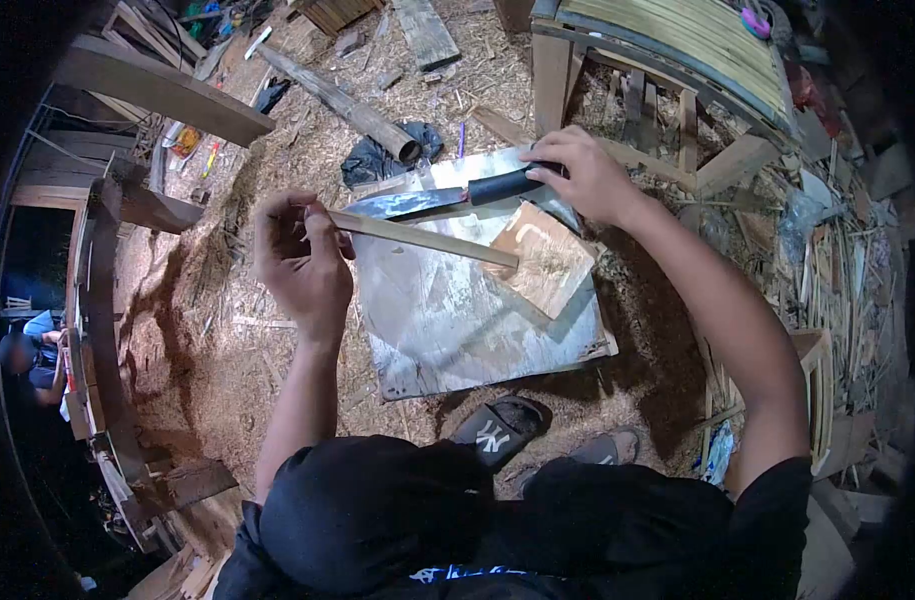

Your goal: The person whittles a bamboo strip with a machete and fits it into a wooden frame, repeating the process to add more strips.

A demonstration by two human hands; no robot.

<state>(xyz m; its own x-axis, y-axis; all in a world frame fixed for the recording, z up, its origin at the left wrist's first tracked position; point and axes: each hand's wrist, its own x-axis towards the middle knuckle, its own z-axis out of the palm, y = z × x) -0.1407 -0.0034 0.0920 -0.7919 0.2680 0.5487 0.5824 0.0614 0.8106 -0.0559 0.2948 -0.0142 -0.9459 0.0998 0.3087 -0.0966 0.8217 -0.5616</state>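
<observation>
My left hand (305,250) pinches the upper left end of a thin wooden stick (417,236). The stick slants down to the right, its other end on a small wooden block (543,258). My right hand (579,178) is closed around the black handle of a large knife (407,203), whose blade points left, behind the stick. Knife and block are over a worn, pale board (447,340) on the ground. Whether the blade touches the board I cannot tell.
Sawdust covers the ground (217,370). A round pole (347,105) and a black plastic bag (377,160) lie beyond the board. A slatted bench (677,50) stands at upper right. Sandals (497,430) are near my knees. Another person (42,360) is at far left.
</observation>
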